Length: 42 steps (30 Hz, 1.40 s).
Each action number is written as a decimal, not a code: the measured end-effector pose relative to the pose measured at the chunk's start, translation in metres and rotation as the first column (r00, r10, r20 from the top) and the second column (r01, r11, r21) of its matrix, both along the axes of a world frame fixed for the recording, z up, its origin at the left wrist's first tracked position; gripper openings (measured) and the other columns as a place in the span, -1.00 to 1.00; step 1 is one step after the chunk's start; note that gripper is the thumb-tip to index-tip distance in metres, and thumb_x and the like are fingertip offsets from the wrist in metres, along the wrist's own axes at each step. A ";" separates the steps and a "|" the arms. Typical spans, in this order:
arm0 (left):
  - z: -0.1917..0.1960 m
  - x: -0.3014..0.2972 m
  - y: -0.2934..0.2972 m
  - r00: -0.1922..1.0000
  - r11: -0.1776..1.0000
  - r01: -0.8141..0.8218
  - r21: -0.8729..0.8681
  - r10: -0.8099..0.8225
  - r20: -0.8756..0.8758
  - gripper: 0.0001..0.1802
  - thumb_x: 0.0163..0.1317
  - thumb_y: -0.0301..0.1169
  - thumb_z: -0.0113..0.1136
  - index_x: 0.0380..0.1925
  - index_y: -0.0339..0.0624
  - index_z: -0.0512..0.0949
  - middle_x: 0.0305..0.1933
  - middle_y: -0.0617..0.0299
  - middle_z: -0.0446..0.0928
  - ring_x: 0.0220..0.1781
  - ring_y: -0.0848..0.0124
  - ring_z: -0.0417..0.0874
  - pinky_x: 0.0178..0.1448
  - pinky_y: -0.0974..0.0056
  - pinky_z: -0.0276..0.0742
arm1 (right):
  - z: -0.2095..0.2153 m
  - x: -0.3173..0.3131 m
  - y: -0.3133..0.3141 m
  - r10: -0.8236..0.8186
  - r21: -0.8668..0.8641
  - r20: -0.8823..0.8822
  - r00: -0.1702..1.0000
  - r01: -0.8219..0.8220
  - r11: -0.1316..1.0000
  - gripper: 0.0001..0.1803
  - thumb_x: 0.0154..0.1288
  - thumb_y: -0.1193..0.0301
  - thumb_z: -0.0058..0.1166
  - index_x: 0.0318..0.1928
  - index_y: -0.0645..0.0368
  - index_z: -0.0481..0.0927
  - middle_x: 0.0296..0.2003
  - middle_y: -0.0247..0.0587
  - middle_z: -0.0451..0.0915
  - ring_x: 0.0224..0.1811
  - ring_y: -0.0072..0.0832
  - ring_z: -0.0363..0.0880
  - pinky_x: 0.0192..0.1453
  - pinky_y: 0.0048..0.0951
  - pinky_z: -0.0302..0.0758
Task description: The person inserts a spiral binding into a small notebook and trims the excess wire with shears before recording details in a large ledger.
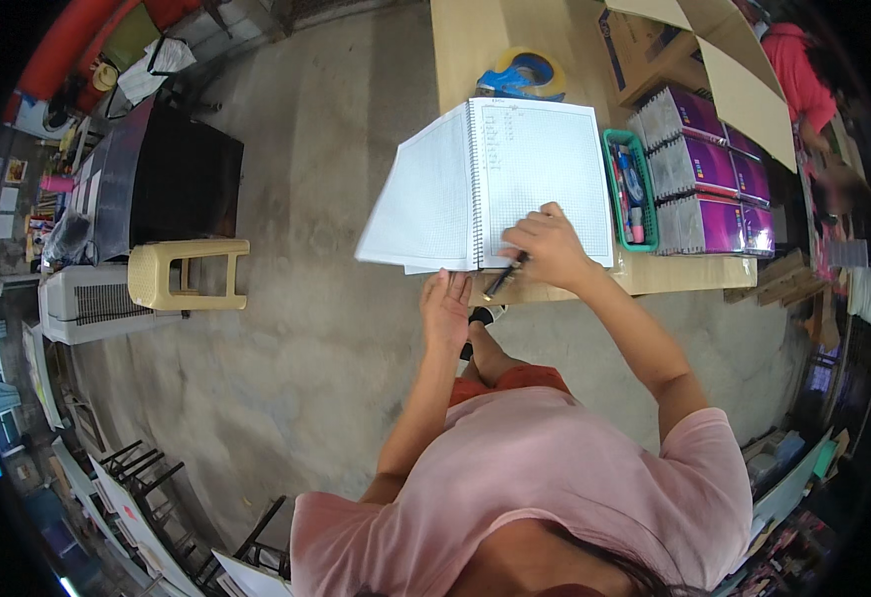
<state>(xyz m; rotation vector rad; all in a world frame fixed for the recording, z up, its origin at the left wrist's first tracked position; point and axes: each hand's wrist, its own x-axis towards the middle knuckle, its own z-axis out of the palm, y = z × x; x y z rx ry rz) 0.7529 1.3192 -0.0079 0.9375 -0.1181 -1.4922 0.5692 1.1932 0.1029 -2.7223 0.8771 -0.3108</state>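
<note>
An open spiral notebook (515, 179) with squared paper lies on a wooden table (475, 40), its left half overhanging the table's left edge. My right hand (547, 247) rests on the lower part of the right page and grips a dark pen (504, 277) pointing down-left. My left hand (446, 306) sits just under the notebook's lower edge near the spiral, fingers together, touching the loose pages from below.
A green tray of pens (630, 189) lies right of the notebook, beside stacked purple notebooks (704, 169) and an open cardboard box (694, 50). A tape dispenser (522, 75) sits behind. A yellow plastic stool (187, 274) stands on the concrete floor at left. Another person in red (798, 75) is far right.
</note>
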 end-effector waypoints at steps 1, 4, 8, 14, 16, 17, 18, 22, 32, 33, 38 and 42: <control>0.006 -0.004 -0.005 0.979 0.990 -0.118 0.080 0.130 -0.160 -0.54 0.37 -0.13 0.15 0.07 -0.23 0.37 0.08 0.20 0.41 0.12 0.30 0.51 0.33 0.14 0.38 | -0.002 -0.009 -0.002 -0.064 -0.012 0.227 0.972 0.069 0.998 -0.81 0.18 0.29 0.20 -0.28 0.11 0.60 -0.41 -0.26 0.53 -0.23 -0.31 0.51 -0.08 -0.32 0.33; 0.013 -0.005 -0.018 0.866 0.947 -0.219 0.236 0.300 -0.401 -0.48 0.32 -0.05 0.20 0.07 -0.18 0.36 0.05 0.23 0.44 0.14 0.30 0.48 0.30 0.15 0.39 | 0.013 -0.011 -0.015 -0.232 0.030 0.630 0.741 0.275 0.961 -0.65 0.39 0.10 -0.01 -0.24 0.14 0.59 -0.46 -0.29 0.53 -0.37 -0.39 0.46 -0.20 -0.39 0.30; 0.002 0.009 -0.031 0.859 0.972 -0.121 0.202 0.204 -0.469 -0.37 0.29 0.05 0.20 0.17 -0.15 0.36 0.09 0.19 0.46 0.10 0.32 0.50 0.21 0.12 0.46 | 0.000 -0.031 -0.034 -0.679 0.610 0.662 0.317 0.297 0.734 -0.06 0.42 -0.32 -0.66 -0.15 0.29 0.58 -0.55 -0.31 0.48 -0.51 -0.61 0.38 -0.40 -0.57 0.28; -0.008 0.024 -0.036 0.988 0.994 0.035 0.108 -0.018 -0.151 -0.32 0.33 -0.02 0.16 0.26 -0.25 0.26 0.24 0.10 0.42 0.25 0.21 0.40 0.35 0.00 0.29 | -0.022 -0.004 -0.066 -0.790 0.783 0.595 0.146 0.116 0.611 0.03 0.35 -0.38 -0.72 -0.03 0.28 0.61 -0.58 -0.38 0.37 -0.61 -0.68 0.25 -0.54 -0.63 0.28; 0.004 0.020 -0.036 0.995 0.996 -0.035 0.086 0.043 -0.093 -0.35 0.35 -0.10 0.15 0.27 -0.25 0.24 0.25 0.07 0.40 0.27 0.20 0.40 0.36 0.00 0.29 | -0.035 -0.007 -0.081 -0.744 0.757 0.599 0.296 0.095 0.647 0.10 0.32 -0.41 -0.78 -0.05 0.30 0.64 -0.58 -0.43 0.37 -0.63 -0.71 0.26 -0.51 -0.63 0.32; 0.013 0.017 -0.035 0.993 0.993 -0.105 0.059 0.108 -0.039 -0.38 0.37 -0.18 0.14 0.29 -0.26 0.21 0.27 0.05 0.38 0.29 0.19 0.39 0.36 -0.01 0.30 | -0.041 -0.009 -0.085 -0.746 0.758 0.599 0.290 0.097 0.645 0.10 0.32 -0.41 -0.78 -0.05 0.30 0.64 -0.58 -0.43 0.37 -0.63 -0.71 0.26 -0.51 -0.63 0.32; 0.021 0.014 -0.032 0.993 0.993 -0.106 0.059 0.108 -0.035 -0.38 0.37 -0.18 0.14 0.29 -0.26 0.21 0.27 0.05 0.38 0.29 0.19 0.39 0.36 -0.01 0.30 | -0.041 -0.006 -0.088 -0.761 0.780 0.563 0.323 0.098 0.618 0.10 0.32 -0.41 -0.79 -0.09 0.31 0.65 -0.59 -0.45 0.35 -0.64 -0.72 0.25 -0.52 -0.64 0.30; 0.049 0.001 -0.023 0.941 0.957 -0.289 0.009 0.283 0.186 -0.47 0.35 -0.40 0.16 0.25 -0.31 0.24 0.22 0.04 0.40 0.24 0.22 0.44 0.27 0.07 0.41 | -0.043 0.016 -0.095 -0.795 0.786 0.557 0.240 0.157 0.598 -0.25 0.48 -0.14 -0.33 -0.18 0.34 0.67 -0.56 -0.31 0.53 -0.68 -0.71 0.28 -0.55 -0.68 0.28; 0.075 0.023 -0.029 0.934 0.952 -0.260 0.161 0.206 0.291 -0.44 0.31 -0.57 0.15 0.29 -0.38 0.24 0.29 0.06 0.36 0.28 0.27 0.43 0.33 0.20 0.40 | -0.049 0.021 -0.099 -0.808 0.762 0.559 0.188 0.269 0.589 -0.76 0.23 0.35 0.32 -0.39 0.23 0.55 -0.57 -0.34 0.55 -0.61 -0.71 0.36 -0.51 -0.64 0.28; 0.077 0.020 -0.026 0.934 0.951 -0.260 0.165 0.205 0.292 -0.44 0.31 -0.57 0.15 0.29 -0.38 0.24 0.29 0.06 0.36 0.28 0.27 0.43 0.33 0.20 0.40 | -0.048 0.024 -0.100 -0.790 0.736 0.582 0.190 0.291 0.612 -0.72 0.18 0.35 0.37 -0.43 0.21 0.51 -0.59 -0.38 0.52 -0.59 -0.72 0.37 -0.51 -0.64 0.26; 0.083 0.010 -0.023 0.875 0.930 -0.330 0.160 0.238 0.421 -0.43 0.29 -0.58 0.17 0.28 -0.40 0.23 0.27 0.04 0.37 0.25 0.27 0.46 0.31 0.20 0.42 | -0.045 0.025 -0.098 -0.790 0.692 0.558 0.253 0.384 0.612 -0.67 0.18 0.45 0.34 -0.54 0.13 0.38 -0.66 -0.45 0.40 -0.61 -0.75 0.30 -0.52 -0.65 0.20; 0.091 0.005 -0.030 0.832 0.907 -0.411 0.089 0.333 0.443 -0.44 0.29 -0.59 0.17 0.26 -0.40 0.25 0.26 0.04 0.38 0.24 0.27 0.46 0.31 0.20 0.43 | -0.055 0.024 -0.100 -0.757 0.621 0.590 0.280 0.441 0.648 -0.60 0.14 0.48 0.28 -0.65 0.15 0.29 -0.72 -0.45 0.29 -0.63 -0.69 0.16 -0.54 -0.53 0.12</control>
